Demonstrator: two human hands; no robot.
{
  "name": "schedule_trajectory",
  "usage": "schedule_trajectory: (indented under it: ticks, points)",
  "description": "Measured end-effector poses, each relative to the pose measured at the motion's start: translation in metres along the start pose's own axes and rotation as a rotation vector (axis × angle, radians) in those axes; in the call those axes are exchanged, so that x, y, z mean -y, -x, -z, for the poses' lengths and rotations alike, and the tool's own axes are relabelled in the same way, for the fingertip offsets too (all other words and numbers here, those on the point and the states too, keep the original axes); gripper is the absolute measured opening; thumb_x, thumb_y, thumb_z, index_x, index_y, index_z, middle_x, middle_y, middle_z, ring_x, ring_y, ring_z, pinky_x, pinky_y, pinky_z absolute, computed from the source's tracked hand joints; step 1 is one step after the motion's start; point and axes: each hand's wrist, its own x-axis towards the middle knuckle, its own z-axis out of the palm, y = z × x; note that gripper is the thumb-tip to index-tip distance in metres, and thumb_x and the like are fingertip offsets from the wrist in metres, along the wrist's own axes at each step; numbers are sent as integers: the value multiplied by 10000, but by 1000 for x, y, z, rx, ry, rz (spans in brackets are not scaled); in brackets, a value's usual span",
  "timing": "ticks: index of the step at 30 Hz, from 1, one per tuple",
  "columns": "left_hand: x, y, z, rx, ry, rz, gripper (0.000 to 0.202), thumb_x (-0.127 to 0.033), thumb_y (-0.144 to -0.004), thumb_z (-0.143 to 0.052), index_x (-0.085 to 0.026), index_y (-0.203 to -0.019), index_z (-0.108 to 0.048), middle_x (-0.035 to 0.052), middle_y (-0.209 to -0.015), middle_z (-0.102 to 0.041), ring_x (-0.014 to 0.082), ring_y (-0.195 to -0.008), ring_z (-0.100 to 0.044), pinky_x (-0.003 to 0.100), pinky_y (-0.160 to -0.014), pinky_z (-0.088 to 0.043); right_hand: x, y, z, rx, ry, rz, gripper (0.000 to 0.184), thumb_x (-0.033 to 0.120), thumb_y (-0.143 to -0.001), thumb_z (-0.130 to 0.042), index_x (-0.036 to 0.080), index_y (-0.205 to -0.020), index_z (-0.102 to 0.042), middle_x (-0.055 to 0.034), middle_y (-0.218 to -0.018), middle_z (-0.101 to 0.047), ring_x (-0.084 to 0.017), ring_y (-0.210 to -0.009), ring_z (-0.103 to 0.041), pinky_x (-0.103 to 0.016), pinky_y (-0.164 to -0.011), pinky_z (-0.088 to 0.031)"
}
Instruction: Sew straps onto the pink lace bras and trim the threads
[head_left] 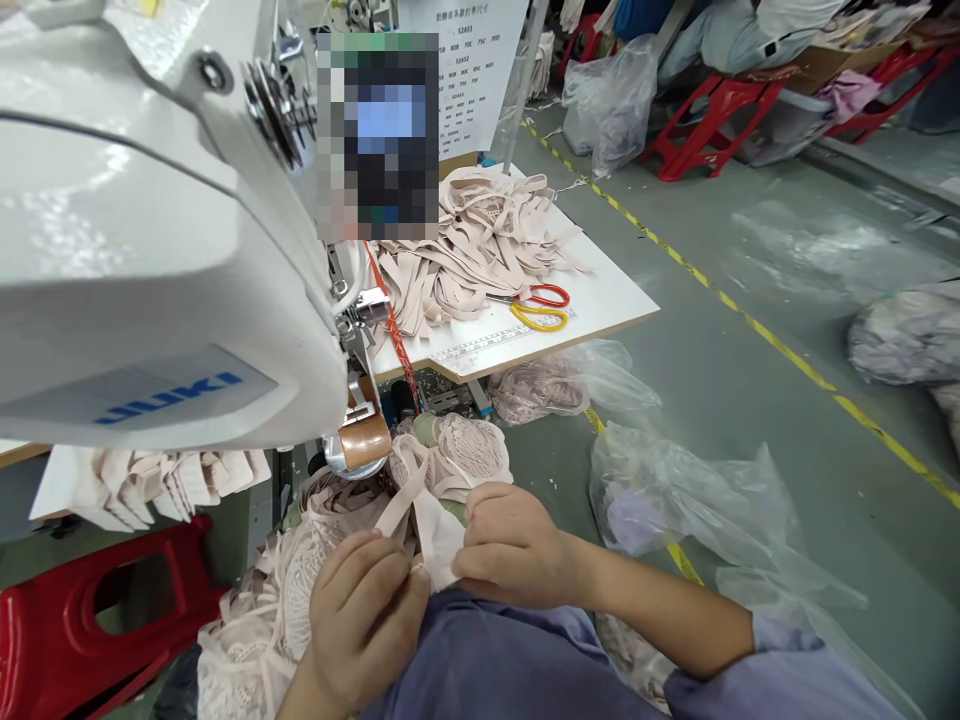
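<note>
- A pale garment piece (438, 538) was between both hands, before the purple shirt (487, 660).
- The left hand (367, 610) had fingers clamped on its left side; the right hand (517, 545), on its right.
- Lace garments (476, 450) lay heaped beyond, near the sewing machine (172, 260).
- Scissors (520, 305) lay beside beige strips (480, 255) on the white tabletop (607, 290).

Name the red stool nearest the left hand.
The stool at lower left, nearest the left hand; the other red stools stand across the yellow floor line.
</note>
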Motion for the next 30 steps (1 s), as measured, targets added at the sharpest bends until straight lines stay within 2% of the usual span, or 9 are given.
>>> schedule_trajectory:
  ticks: [6, 10, 18, 21, 23, 25, 27, 28, 30]
  points:
    - [3, 7, -2, -5, 50, 9, 150, 20, -864, -641, -123, -888, -680, 50, -830, -684, 169, -864, -618, 412, -842, -558, 0, -2, -4, -93, -17, 51, 83, 241, -981, -556, 200, -961, -626, 39, -611, -579, -114, -540, -483, -274, -625, -436]
    - [5, 11, -3, 18, 98, 11, 194, 60, -830, -660, -105, -931, -677, 63, -863, -670, 181, -895, -599, 431, -845, -540, 1, -4, -6, -105, -10, 69, 107, 248, -986, -566, 191, -957, -652, 47, -584, -537, -109, -532, -456, -267, -612, -415]
    - [3, 2, -7, 23, 169, 99, 211, 34, -840, -633, -145, -951, -638, 46, -798, -636, 169, -807, -582, 354, -732, -530, 1, -3, -7, -64, 12, 41, 80, 252, -960, -602, 210, -918, -656, 40, -608, -559, -113, -551, -479, -276, -610, -396]
    - [0, 3, -10, 61, 223, 189, 215, 8, -851, -608, -178, -960, -612, 20, -779, -617, 149, -740, -579, 303, -671, -516, 4, -3, -3, -19, 39, 24, 116, 233, -981, -537, 214, -921, -634, 20, -655, -610, -122, -583, -519, -281, -590, -375]
    - [-6, 8, -15, 39, 242, 319, 219, -31, -864, -608, -208, -991, -594, 23, -851, -625, 156, -794, -618, 296, -694, -538, 5, -3, 1, 28, 15, -26, 136, 204, -987, -497, 212, -930, -620, -4, -725, -653, -126, -625, -545, -279, -595, -377]
    - [-17, 17, -27, -61, 187, 459, 353, -107, -857, -652, -237, -1172, -560, 81, -1092, -620, 225, -1058, -632, 384, -870, -565, 5, -2, 7, 17, -111, -209, 149, 216, -996, -481, 213, -906, -600, -14, -754, -646, -130, -649, -550, -266, -604, -395]
    - [-30, 30, -50, -128, 134, 556, 680, -224, -824, -724, -250, -1423, -402, 162, -1374, -496, 324, -1344, -478, 533, -1072, -471, 7, -1, 12, -149, -338, -551, 165, 305, -1009, -484, 221, -891, -563, -3, -740, -595, -131, -631, -529, -247, -585, -415]
    - [-36, 38, -66, -109, 129, 573, 842, -294, -804, -750, -240, -1508, -292, 196, -1468, -414, 366, -1422, -385, 597, -1127, -402, 9, -1, 15, -270, -471, -738, 185, 367, -1006, -494, 229, -891, -540, 8, -728, -562, -132, -611, -511, -238, -565, -421]
    - [-42, 55, -105, 15, 146, 569, 1021, -422, -780, -762, -199, -1571, -156, 244, -1559, -308, 424, -1463, -308, 657, -1129, -372, 19, 1, 21, -455, -711, -1031, 261, 488, -961, -551, 244, -881, -507, 24, -708, -511, -130, -565, -462, -228, -519, -420]
